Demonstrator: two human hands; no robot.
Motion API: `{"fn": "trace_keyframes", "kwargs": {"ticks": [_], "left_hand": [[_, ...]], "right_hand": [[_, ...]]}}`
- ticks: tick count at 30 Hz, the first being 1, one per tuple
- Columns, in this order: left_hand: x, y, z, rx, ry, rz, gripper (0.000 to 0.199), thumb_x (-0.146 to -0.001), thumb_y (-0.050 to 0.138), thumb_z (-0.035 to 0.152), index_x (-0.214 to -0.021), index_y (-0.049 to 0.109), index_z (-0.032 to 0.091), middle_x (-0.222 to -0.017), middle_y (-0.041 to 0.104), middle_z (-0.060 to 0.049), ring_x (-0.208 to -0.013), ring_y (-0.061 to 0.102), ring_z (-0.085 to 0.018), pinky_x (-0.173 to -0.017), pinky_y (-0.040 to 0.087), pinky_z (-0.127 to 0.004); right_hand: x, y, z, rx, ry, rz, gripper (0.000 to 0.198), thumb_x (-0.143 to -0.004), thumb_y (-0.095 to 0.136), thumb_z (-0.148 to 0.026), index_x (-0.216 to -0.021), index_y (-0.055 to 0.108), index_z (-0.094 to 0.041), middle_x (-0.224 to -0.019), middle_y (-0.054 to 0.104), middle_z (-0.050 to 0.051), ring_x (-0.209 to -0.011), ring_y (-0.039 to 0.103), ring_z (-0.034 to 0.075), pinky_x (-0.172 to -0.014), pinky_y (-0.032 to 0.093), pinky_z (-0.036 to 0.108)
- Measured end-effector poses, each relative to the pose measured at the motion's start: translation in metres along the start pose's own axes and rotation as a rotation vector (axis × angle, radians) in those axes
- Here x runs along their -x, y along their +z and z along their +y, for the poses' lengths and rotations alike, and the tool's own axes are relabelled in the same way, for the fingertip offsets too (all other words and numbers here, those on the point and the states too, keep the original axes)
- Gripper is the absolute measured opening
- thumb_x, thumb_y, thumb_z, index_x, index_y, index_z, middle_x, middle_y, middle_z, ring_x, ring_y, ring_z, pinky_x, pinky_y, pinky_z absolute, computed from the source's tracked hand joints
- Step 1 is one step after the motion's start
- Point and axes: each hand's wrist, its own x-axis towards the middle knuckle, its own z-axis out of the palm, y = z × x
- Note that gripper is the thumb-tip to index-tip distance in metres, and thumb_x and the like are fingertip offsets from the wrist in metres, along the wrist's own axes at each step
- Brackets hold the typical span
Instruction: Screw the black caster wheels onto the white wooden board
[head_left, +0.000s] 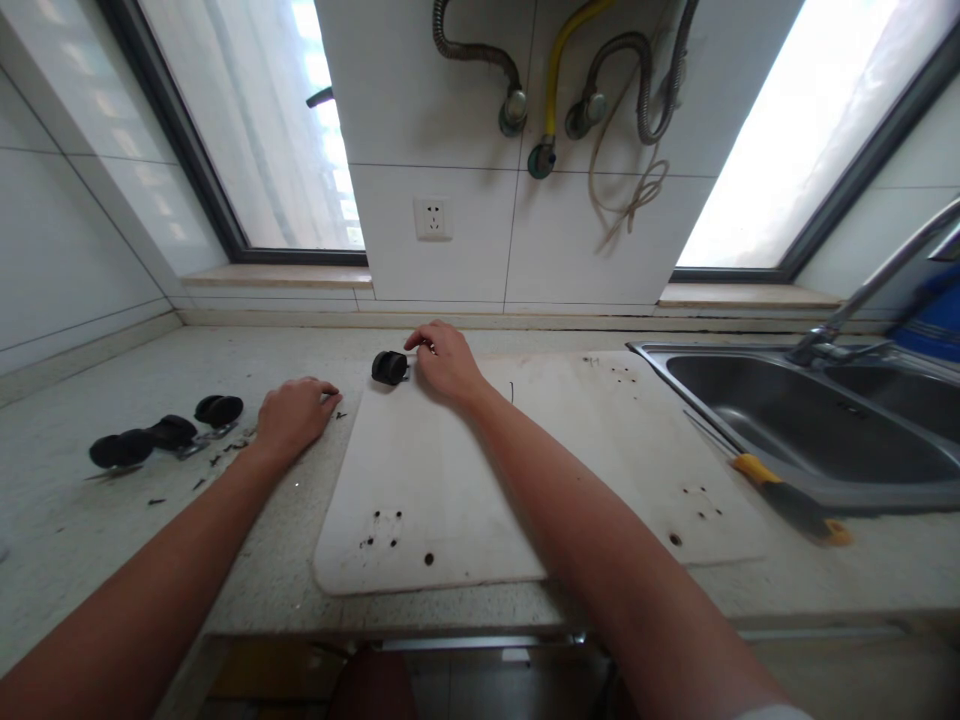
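the right hand (450,368) curls its fingers just beside a black caster (389,368) at the far left corner of a white board (435,460); whether it grips the caster's metal fitting, i cannot tell. the left hand (294,418) rests on the counter (281,560), fingers bent, left of the board; i cannot tell if anything is pinched there. beyond it lie three more casters (174,432) in a row, with small screws (156,501) scattered nearby. holes cluster near the board's other corners. a yellow-and-black screwdriver (795,503) leans against the sink (780,480), right of the board.
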Motion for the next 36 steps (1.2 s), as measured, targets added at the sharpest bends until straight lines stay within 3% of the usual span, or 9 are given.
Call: {"fn": "trace_keyframes", "kwargs": {"ticks": [8,14,18,21,23,26,29,33,36], "left_hand": [[0.001,-0.006,0.006,-0.026,0.032,-0.012,0.05,-0.106,0.044,0.034,-0.126,0.086,0.016,-0.132,0.083,-0.022,-0.126,0.076,-0.043,-0.102,0.059,-0.052],[0.0,-0.028,0.017,0.071,-0.059,0.005,0.044,-0.107,0.05,0.038,-0.128,0.085,0.02,-0.129,0.085,-0.019,-0.119,0.079,-0.042,-0.096,0.06,-0.049],[0.001,-0.047,0.026,0.139,-0.05,0.065,0.041,-0.106,0.054,0.039,-0.126,0.084,0.021,-0.125,0.087,-0.016,-0.12,0.079,-0.041,-0.097,0.06,-0.047],[0.003,-0.063,0.033,0.204,-0.03,0.136,0.04,-0.106,0.055,0.039,-0.126,0.084,0.021,-0.122,0.087,-0.014,-0.12,0.08,-0.039,-0.1,0.059,-0.046],[0.005,-0.074,0.036,0.274,-0.023,0.206,0.039,-0.105,0.055,0.039,-0.125,0.083,0.02,-0.121,0.087,-0.013,-0.119,0.08,-0.037,-0.101,0.058,-0.045],[0.009,-0.089,0.042,0.409,0.014,0.334,0.036,-0.104,0.056,0.039,-0.122,0.082,0.02,-0.119,0.088,-0.011,-0.116,0.08,-0.035,-0.102,0.058,-0.043],[0.013,-0.101,0.048,0.541,0.093,0.455,0.031,-0.102,0.059,0.037,-0.115,0.081,0.02,-0.116,0.088,-0.009,-0.11,0.081,-0.031,-0.104,0.058,-0.042],[0.022,-0.114,0.059,0.706,0.205,0.572,0.023,-0.098,0.064,0.035,-0.107,0.081,0.021,-0.109,0.087,-0.007,-0.099,0.08,-0.026,-0.1,0.06,-0.039],[0.03,-0.125,0.07,0.807,0.299,0.601,0.021,-0.096,0.069,0.038,-0.103,0.082,0.024,-0.106,0.087,-0.005,-0.095,0.078,-0.025,-0.09,0.063,-0.036]], "right_hand": [[-0.002,0.001,0.002,-0.017,-0.027,0.045,0.031,-0.089,0.052,-0.002,-0.092,0.076,-0.021,-0.101,0.072,0.005,-0.099,0.062,0.022,-0.099,0.049,0.036],[0.003,-0.005,-0.008,-0.036,-0.094,0.225,0.038,-0.09,0.049,0.0,-0.104,0.077,-0.022,-0.113,0.074,0.008,-0.11,0.064,0.024,-0.106,0.05,0.039],[-0.002,-0.025,-0.033,-0.049,-0.192,0.412,0.039,-0.096,0.046,-0.004,-0.115,0.075,-0.021,-0.122,0.074,0.011,-0.119,0.063,0.024,-0.11,0.051,0.04],[-0.004,-0.052,-0.057,-0.072,-0.259,0.584,0.035,-0.098,0.046,-0.008,-0.115,0.073,-0.022,-0.119,0.076,0.01,-0.115,0.067,0.023,-0.103,0.054,0.04],[0.006,-0.076,-0.068,-0.023,-0.244,0.572,0.032,-0.097,0.049,-0.01,-0.115,0.071,-0.023,-0.118,0.077,0.008,-0.11,0.069,0.022,-0.099,0.056,0.038],[0.047,-0.117,-0.066,0.194,-0.121,0.436,0.023,-0.104,0.052,-0.021,-0.116,0.072,-0.023,-0.117,0.077,0.008,-0.105,0.071,0.022,-0.097,0.057,0.038],[0.116,-0.168,-0.041,0.532,0.099,0.296,0.028,-0.109,0.051,-0.037,-0.124,0.071,-0.024,-0.123,0.078,0.01,-0.108,0.073,0.024,-0.098,0.058,0.04],[0.227,-0.238,0.002,0.764,0.341,0.333,0.04,-0.102,0.049,-0.045,-0.115,0.076,-0.018,-0.117,0.078,0.022,-0.106,0.071,0.039,-0.099,0.057,0.059],[0.297,-0.274,0.025,0.894,0.499,0.34,0.047,-0.097,0.048,-0.05,-0.108,0.078,-0.016,-0.107,0.078,0.027,-0.1,0.07,0.045,-0.094,0.057,0.065]]}}
